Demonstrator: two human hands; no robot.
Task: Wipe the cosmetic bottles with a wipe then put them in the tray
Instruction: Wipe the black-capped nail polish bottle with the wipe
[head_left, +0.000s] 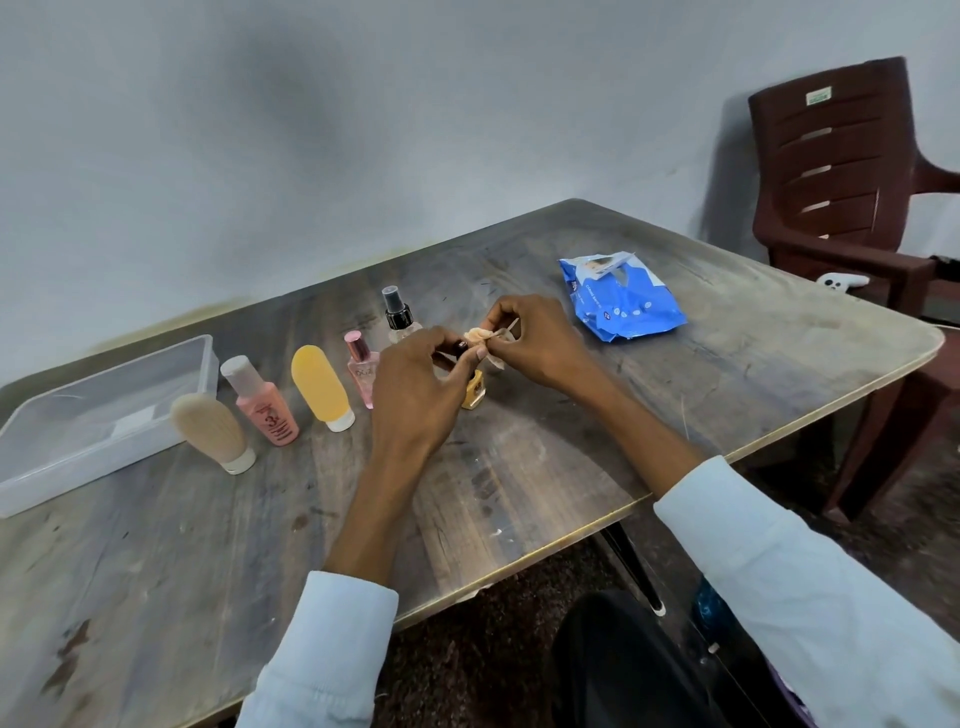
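My left hand (415, 384) grips a small yellow bottle (474, 396) with a dark cap; its base is at or just above the table. My right hand (530, 340) pinches a crumpled beige wipe (480, 336) against the bottle's top. To the left stand a clear spray bottle (399, 319), a pink perfume bottle (361, 371), a yellow tube (321, 387), a pink bottle (265, 402) and a beige tube (210, 431). The clear plastic tray (31, 480) lies at the far left with no bottle in it.
A blue pack of wipes (623, 301) lies open on the wooden table (519, 467) behind my right hand. A brown plastic chair (841, 171) stands at the table's far right corner. A wall runs behind the table.
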